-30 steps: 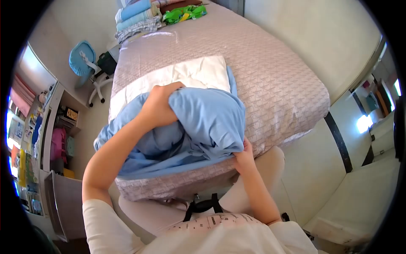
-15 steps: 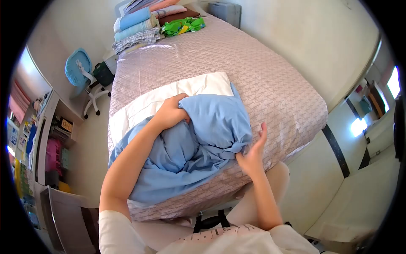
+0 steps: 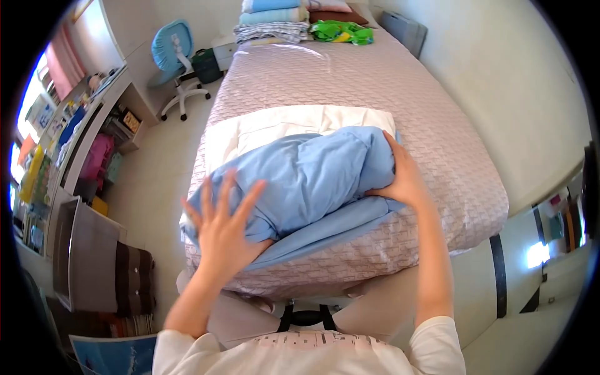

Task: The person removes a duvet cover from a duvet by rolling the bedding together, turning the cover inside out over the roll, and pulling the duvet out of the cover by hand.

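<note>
A blue quilt [image 3: 306, 169], bundled into a thick roll, lies near the front edge of the bed. Beyond the roll, a flat white section of bedding [image 3: 269, 128] is spread out. My right hand [image 3: 407, 178] grips the right end of the roll, thumb underneath and fingers around its side. At the left end, my left hand [image 3: 224, 234] is open with its fingers spread, slightly blurred over the blue fabric. Whether its palm presses on the cloth I cannot tell. A loose blue fold runs along the front of the roll.
The bed has a pinkish quilted cover [image 3: 325, 75]. Folded blankets [image 3: 272, 25] and a green bundle [image 3: 342, 31] are at its far end. A blue swivel chair [image 3: 172, 47] and a cluttered desk [image 3: 94, 119] stand left; a wall [image 3: 500, 100] borders the right.
My left hand has released the blue fabric, moved left and spread its fingers. My right hand has gone from beside the bundle to gripping its end. The quilt is now a longer roll; the view shifted.
</note>
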A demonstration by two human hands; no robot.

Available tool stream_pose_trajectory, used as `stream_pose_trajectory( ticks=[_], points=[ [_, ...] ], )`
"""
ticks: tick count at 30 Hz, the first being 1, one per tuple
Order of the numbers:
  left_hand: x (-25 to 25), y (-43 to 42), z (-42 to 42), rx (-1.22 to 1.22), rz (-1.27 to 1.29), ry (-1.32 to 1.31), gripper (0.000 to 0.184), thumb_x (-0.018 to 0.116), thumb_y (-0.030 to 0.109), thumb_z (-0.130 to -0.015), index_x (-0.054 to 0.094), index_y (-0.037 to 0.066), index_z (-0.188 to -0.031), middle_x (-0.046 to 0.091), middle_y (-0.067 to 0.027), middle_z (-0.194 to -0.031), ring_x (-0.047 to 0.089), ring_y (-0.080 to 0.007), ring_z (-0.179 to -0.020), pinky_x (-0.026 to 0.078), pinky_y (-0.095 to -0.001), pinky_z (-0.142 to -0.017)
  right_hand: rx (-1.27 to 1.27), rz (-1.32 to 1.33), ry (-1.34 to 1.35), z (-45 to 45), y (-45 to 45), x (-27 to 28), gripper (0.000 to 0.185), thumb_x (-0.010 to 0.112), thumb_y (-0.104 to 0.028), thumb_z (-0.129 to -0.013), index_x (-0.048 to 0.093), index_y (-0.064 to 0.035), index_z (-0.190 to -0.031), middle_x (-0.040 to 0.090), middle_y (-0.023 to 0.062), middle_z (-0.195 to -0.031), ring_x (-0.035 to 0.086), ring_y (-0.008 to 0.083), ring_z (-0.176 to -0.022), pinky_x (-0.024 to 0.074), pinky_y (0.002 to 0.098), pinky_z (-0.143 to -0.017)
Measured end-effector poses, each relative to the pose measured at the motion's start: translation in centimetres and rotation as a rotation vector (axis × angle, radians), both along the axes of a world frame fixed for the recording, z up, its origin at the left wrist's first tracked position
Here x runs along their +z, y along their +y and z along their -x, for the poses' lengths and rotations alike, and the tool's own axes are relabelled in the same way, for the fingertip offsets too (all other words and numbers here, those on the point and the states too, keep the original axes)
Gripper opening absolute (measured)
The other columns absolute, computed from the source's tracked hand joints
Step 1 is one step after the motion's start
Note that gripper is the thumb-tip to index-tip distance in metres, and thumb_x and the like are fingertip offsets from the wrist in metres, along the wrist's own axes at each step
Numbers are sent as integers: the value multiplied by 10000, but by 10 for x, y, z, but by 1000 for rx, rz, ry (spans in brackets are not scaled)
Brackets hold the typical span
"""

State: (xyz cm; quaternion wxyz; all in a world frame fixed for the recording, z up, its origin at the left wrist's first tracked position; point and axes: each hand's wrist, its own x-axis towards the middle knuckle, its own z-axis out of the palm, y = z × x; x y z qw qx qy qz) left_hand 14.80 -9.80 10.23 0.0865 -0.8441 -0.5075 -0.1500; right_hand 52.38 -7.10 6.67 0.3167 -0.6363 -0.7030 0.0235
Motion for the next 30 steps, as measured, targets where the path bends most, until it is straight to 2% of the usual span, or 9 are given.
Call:
stream_pose_trajectory(
  ticks=[4, 5, 8, 10, 12, 15, 18, 21, 30],
  points=[
    [-34, -36, 33, 567, -117, -441, 1203, 953, 297, -527, 317, 254, -1548, 273, -197, -1590, 275, -459, -1449, 222, -661, -1159, -77, 137, 26, 3, 2, 1, 1329, 983, -335, -452, 276, -168, -1564, 506, 176, -1429, 501, 383, -1306, 444, 503, -1070],
    [-50, -34, 47, 354, -26, -858, 1221, 939, 217, -552, 253, 229, -1562, 302, -224, -1554, 353, -402, -1416, 328, -538, -1158, -95, 166, 77, 7, 3, 4, 1309, 981, -331, -465, 284, -155, -1559, 488, 179, -1443, 485, 406, -1314, 420, 522, -1089],
    [-81, -18, 64, 204, 317, -1258, 1246, 904, 152, -596, 144, 233, -1580, 336, -238, -1508, 407, -353, -1380, 398, -465, -1120, -242, -4, -98, 30, -1, 5, 1231, 975, -316, -498, 336, -127, -1533, 411, 177, -1504, 394, 467, -1366, 324, 579, -1140],
    [-80, -13, 64, 224, 381, -1358, 1266, 873, 140, -629, 40, 163, -1582, 353, -233, -1482, 422, -332, -1363, 398, -443, -1113, -197, -99, -90, 72, -6, 16, 1066, 890, -170, -619, 345, -170, -1535, 326, 203, -1546, 273, 507, -1427, 227, 617, -1170],
    [-94, -5, 69, 281, 471, -1310, 1267, 869, 136, -639, 12, 60, -1569, 370, -233, -1465, 431, -328, -1350, 397, -412, -1107, 131, -291, -758, 109, -3, 19, 1034, 761, -22, -681, 291, -256, -1571, 284, 247, -1559, 212, 483, -1469, 188, 613, -1186],
    [-99, -11, 62, 331, 495, -1419, 1260, 865, 140, -659, -12, 6, -1554, 341, -235, -1480, 425, -314, -1346, 378, -394, -1112, 405, -170, -689, 176, 5, 18, 1061, 670, 50, -693, 243, -327, -1588, 242, 286, -1572, 189, 477, -1485, 178, 589, -1200],
    [-116, -23, 45, 337, 413, -1646, 1238, 861, 147, -684, -7, 22, -1558, 305, -245, -1499, 379, -305, -1377, 354, -404, -1127, 562, -316, -769, 195, 41, 14, 1047, 674, 26, -711, 232, -319, -1595, 273, 300, -1560, 291, 463, -1449, 255, 531, -1189],
    [-129, -39, 27, 468, 356, -1810, 1136, 803, 111, -722, 38, 24, -1556, 293, -253, -1495, 352, -295, -1383, 343, -389, -1121, 716, -175, -433, 187, 63, 18, 1128, 760, -51, -649, 210, -304, -1601, 507, 308, -1362, 560, 432, -1200, 439, 467, -1038],
    [-148, -18, 31, 485, 335, -1856, 744, 624, -53, -730, 384, 6, -1433, 554, -128, -1240, 582, -212, -1084, 480, -308, -895, 723, 93, -411, 176, 58, 30, 940, 778, -108, -629, 395, -151, -1487, 681, 163, -888, 679, 364, -828, 526, 443, -714]
  ],
)
